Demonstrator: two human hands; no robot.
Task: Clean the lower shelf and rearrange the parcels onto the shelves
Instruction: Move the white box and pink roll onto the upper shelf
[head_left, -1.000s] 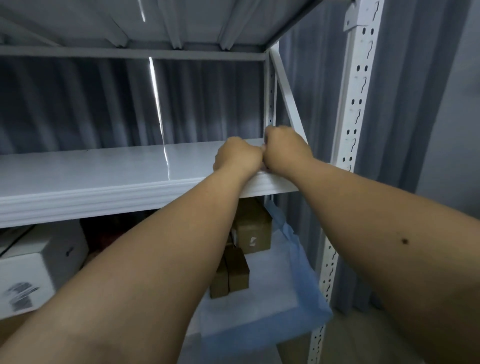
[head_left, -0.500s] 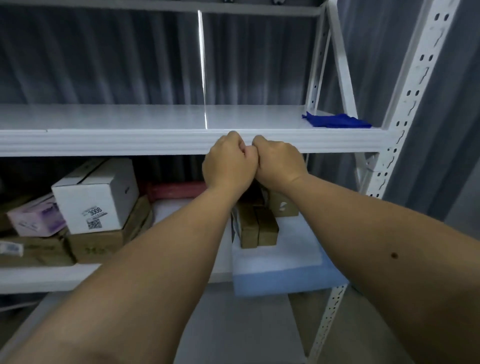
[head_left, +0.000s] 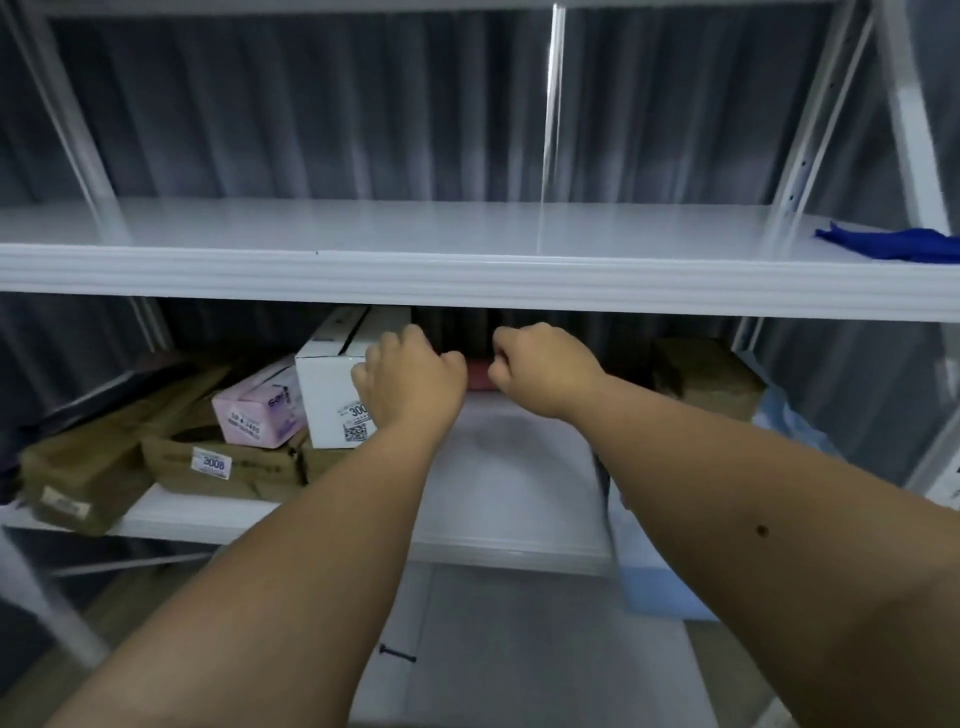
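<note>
Both my hands reach into the lower shelf (head_left: 498, 545), just under the upper shelf (head_left: 467, 283). My left hand (head_left: 413, 384) is curled beside a white box (head_left: 332, 395), fingers closed, holding nothing that I can see. My right hand (head_left: 543, 366) is a loose fist in front of a red parcel (head_left: 478, 375) at the back. Left of the white box lie a pink box (head_left: 260, 413) and flat brown parcels (head_left: 223, 465). A brown box (head_left: 704, 376) stands at the right. A blue cloth (head_left: 893, 244) lies on the upper shelf's right end.
White perforated uprights (head_left: 919, 124) frame the rack. A grey curtain (head_left: 311, 109) hangs behind it. A pale blue sheet (head_left: 660, 592) covers the lower shelf's right part and hangs over its edge. The floor shows below.
My hands dropped from the upper shelf's edge to the lower shelf and moved apart. The view swung down and left, bringing the left parcels into sight.
</note>
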